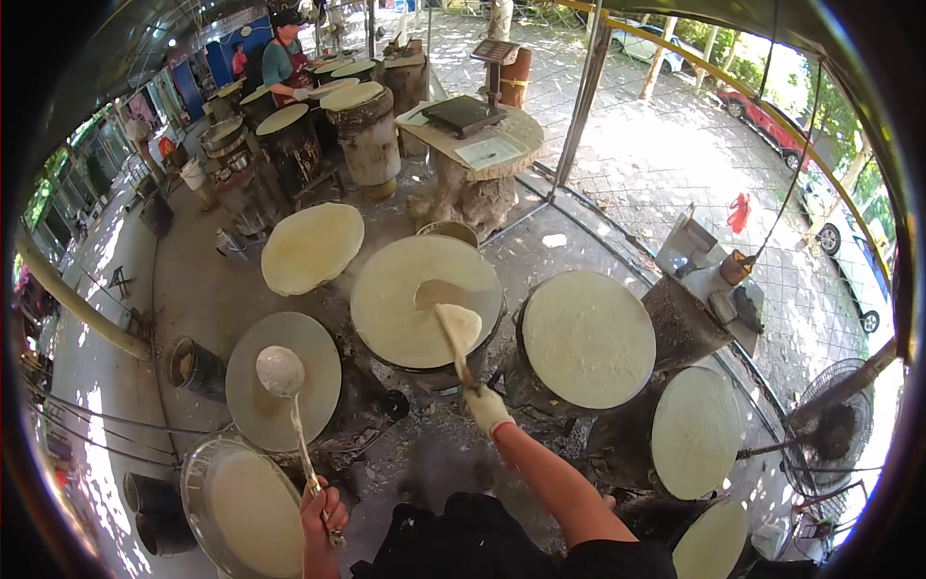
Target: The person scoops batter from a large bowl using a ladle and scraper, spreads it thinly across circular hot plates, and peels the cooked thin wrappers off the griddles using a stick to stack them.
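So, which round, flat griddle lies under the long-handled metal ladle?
The grey round griddle nearest the round tub of pale batter; the bare left hand holds the ladle over it alone. The others look creamier.

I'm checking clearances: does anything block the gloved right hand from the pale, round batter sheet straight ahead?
Only the wooden-handled spreader held in the white-gloved right hand, its pale head over the pale, round batter sheet; nothing else visible intervenes.
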The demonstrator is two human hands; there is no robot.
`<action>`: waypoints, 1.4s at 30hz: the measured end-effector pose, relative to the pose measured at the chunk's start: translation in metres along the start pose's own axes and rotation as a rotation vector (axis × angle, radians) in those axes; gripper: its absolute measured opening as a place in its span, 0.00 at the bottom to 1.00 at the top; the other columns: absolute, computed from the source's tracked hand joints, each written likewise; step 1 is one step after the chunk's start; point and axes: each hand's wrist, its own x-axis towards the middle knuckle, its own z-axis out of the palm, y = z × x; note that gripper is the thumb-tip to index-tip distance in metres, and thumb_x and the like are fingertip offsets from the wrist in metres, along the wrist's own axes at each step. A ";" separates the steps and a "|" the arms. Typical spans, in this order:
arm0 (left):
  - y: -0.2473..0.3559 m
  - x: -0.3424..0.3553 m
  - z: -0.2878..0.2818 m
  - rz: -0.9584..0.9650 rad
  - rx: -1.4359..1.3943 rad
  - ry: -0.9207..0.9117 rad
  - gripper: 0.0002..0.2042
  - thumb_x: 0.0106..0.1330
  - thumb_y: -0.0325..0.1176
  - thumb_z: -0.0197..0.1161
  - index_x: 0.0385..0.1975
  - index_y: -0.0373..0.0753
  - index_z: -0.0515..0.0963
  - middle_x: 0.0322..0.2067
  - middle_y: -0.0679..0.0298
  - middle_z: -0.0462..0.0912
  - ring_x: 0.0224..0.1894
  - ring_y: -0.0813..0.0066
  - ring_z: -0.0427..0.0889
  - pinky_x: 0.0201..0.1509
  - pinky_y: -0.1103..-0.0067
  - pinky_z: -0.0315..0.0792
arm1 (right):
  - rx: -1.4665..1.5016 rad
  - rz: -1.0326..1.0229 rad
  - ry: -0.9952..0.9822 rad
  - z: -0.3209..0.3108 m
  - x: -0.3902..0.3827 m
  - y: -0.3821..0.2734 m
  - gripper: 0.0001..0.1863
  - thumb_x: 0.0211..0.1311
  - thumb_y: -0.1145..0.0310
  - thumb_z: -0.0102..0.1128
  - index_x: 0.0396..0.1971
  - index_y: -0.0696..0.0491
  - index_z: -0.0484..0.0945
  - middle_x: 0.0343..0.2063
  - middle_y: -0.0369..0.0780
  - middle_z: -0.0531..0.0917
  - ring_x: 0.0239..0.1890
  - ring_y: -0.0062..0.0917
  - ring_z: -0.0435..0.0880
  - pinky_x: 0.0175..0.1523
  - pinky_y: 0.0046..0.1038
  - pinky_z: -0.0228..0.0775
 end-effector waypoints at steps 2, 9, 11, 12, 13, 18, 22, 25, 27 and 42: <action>-0.017 0.008 0.028 -0.010 -0.055 -0.041 0.10 0.72 0.35 0.49 0.48 0.41 0.67 0.19 0.69 0.60 0.11 0.83 0.58 0.12 0.81 0.58 | -0.069 -0.103 -0.067 -0.014 0.002 0.018 0.22 0.63 0.55 0.48 0.45 0.58 0.77 0.41 0.56 0.80 0.49 0.48 0.78 0.52 0.39 0.69; -0.039 0.021 0.092 -0.054 -0.004 0.031 0.11 0.68 0.35 0.56 0.45 0.38 0.66 0.28 0.65 0.64 0.17 0.80 0.61 0.17 0.82 0.59 | -0.072 -0.110 0.013 -0.059 0.064 0.005 0.22 0.63 0.55 0.51 0.41 0.61 0.75 0.37 0.57 0.80 0.45 0.51 0.78 0.48 0.43 0.69; -0.039 0.027 0.096 -0.054 -0.023 0.051 0.11 0.67 0.34 0.57 0.44 0.38 0.67 0.29 0.64 0.66 0.17 0.78 0.63 0.17 0.81 0.60 | -0.111 -0.185 -0.153 -0.051 0.040 0.029 0.22 0.63 0.54 0.52 0.42 0.60 0.75 0.38 0.56 0.80 0.46 0.50 0.78 0.49 0.42 0.70; -0.038 0.028 0.097 -0.050 -0.021 0.069 0.11 0.67 0.33 0.58 0.44 0.38 0.67 0.30 0.63 0.66 0.17 0.78 0.63 0.17 0.81 0.60 | -0.153 -0.264 -0.323 -0.049 0.028 0.037 0.23 0.63 0.53 0.52 0.44 0.59 0.75 0.39 0.56 0.80 0.47 0.49 0.78 0.49 0.41 0.70; -0.036 0.028 0.095 -0.041 -0.022 0.093 0.11 0.67 0.33 0.58 0.44 0.38 0.67 0.30 0.63 0.66 0.18 0.78 0.63 0.17 0.81 0.60 | -0.127 -0.211 -0.425 -0.056 0.007 0.031 0.22 0.63 0.53 0.51 0.45 0.58 0.75 0.40 0.56 0.80 0.47 0.50 0.78 0.50 0.43 0.69; -0.027 0.039 0.081 -0.088 -0.078 0.085 0.10 0.66 0.31 0.57 0.43 0.38 0.67 0.31 0.62 0.66 0.18 0.78 0.63 0.17 0.82 0.60 | -0.132 0.001 -0.023 -0.076 0.024 0.031 0.21 0.64 0.54 0.50 0.48 0.55 0.76 0.39 0.54 0.81 0.46 0.48 0.79 0.49 0.42 0.70; -0.016 0.047 0.072 -0.153 -0.119 0.053 0.09 0.65 0.28 0.56 0.42 0.37 0.67 0.31 0.61 0.67 0.17 0.77 0.64 0.16 0.82 0.60 | -0.187 0.049 0.181 -0.083 0.111 -0.032 0.21 0.64 0.54 0.46 0.45 0.55 0.76 0.39 0.56 0.80 0.44 0.52 0.78 0.50 0.46 0.69; -0.009 0.053 0.059 -0.200 -0.097 0.017 0.09 0.65 0.27 0.55 0.43 0.37 0.67 0.32 0.59 0.67 0.17 0.77 0.64 0.16 0.82 0.61 | -0.012 -0.083 0.225 -0.056 0.127 -0.006 0.24 0.64 0.54 0.48 0.55 0.53 0.73 0.41 0.54 0.81 0.47 0.44 0.80 0.51 0.37 0.70; -0.003 0.054 0.046 -0.208 -0.085 0.031 0.09 0.65 0.27 0.55 0.43 0.36 0.67 0.32 0.59 0.68 0.17 0.77 0.64 0.16 0.81 0.61 | 0.025 -0.144 0.062 -0.034 0.105 -0.005 0.26 0.65 0.55 0.50 0.60 0.52 0.69 0.35 0.44 0.84 0.37 0.28 0.81 0.43 0.29 0.70; 0.000 0.085 0.031 -0.377 -0.104 0.053 0.07 0.64 0.22 0.49 0.40 0.36 0.66 0.28 0.57 0.69 0.17 0.77 0.64 0.17 0.81 0.60 | 0.338 0.070 0.376 0.002 0.092 -0.005 0.20 0.62 0.64 0.54 0.52 0.55 0.77 0.30 0.37 0.83 0.30 0.19 0.77 0.40 0.23 0.70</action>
